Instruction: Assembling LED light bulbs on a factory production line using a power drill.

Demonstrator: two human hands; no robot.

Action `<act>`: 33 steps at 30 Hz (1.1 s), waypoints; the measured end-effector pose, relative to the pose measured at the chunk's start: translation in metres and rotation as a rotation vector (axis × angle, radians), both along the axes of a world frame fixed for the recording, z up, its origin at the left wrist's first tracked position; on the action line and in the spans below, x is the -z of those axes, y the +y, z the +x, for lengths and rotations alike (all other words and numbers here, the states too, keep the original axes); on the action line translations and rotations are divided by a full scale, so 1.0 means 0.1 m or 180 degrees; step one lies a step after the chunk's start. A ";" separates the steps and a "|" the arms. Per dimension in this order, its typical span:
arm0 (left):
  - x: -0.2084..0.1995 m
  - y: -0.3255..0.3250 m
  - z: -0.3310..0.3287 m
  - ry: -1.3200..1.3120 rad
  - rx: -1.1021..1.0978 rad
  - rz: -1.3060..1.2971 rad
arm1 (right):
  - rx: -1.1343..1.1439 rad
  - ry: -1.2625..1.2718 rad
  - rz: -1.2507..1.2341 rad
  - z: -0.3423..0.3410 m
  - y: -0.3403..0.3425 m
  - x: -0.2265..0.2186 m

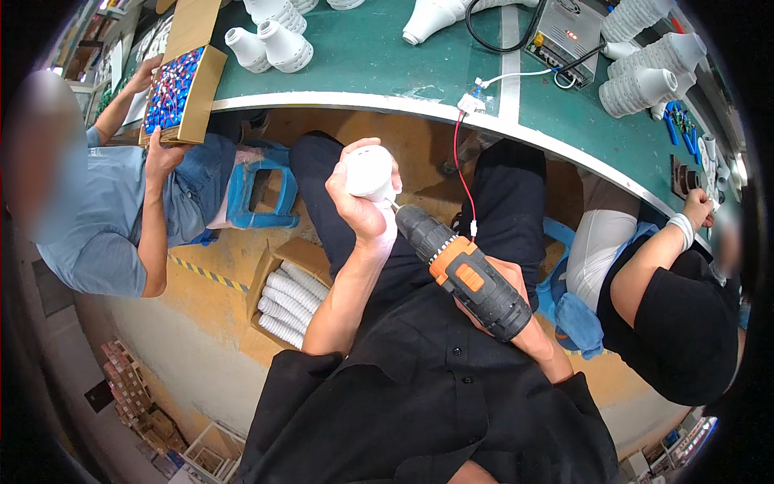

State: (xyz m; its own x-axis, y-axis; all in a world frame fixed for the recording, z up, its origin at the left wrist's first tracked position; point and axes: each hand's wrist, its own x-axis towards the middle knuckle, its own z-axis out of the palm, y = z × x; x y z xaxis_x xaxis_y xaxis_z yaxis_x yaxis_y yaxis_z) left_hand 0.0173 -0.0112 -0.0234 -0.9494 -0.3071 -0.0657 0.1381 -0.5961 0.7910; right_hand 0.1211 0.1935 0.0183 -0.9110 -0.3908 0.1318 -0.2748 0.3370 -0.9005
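Observation:
In my left hand (364, 216) is a white plastic bulb housing (369, 171), its rounded end facing up and my fingers wrapped round its sides. My right hand (509, 278) grips a black and orange power drill (468, 270) from beneath; the drill body hides most of those fingers. The drill's bit points up and left at the lower side of the housing, close to my left fingers. Whether the tip touches the housing I cannot tell. A red wire (466, 173) rises past the drill to a small white connector (471, 103) at the table edge.
Ahead stretches a green table (363, 73) with stacked white housings (284, 47) and a metal power supply (566, 36). A carton of white parts (284, 302) stands at my left. One person at left holds a box of blue wired parts (173, 93); another person (669, 315) sits at right.

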 end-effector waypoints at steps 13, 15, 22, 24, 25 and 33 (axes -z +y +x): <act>0.06 -0.04 0.00 0.0117 0.0174 0.0034 | -0.0129 0.0201 0.0111 0.01 0.04 0.07; 0.03 -0.01 -0.01 0.0074 0.0067 -0.0015 | -0.0079 0.0091 0.0084 0.01 0.04 0.06; 0.03 -0.01 -0.01 0.0090 0.0071 0.0004 | -0.0073 0.0050 0.0055 0.01 0.05 0.08; 0.03 -0.01 -0.01 0.0123 0.0078 -0.0088 | -0.0001 -0.0027 0.0047 0.01 0.04 0.06; 0.05 -0.02 -0.01 0.0124 0.0081 -0.0086 | 0.0002 -0.0026 0.0048 0.01 0.04 0.05; 0.01 -0.08 -0.02 0.0121 0.0077 -0.0081 | -0.0167 0.0047 0.0127 -0.02 0.02 0.08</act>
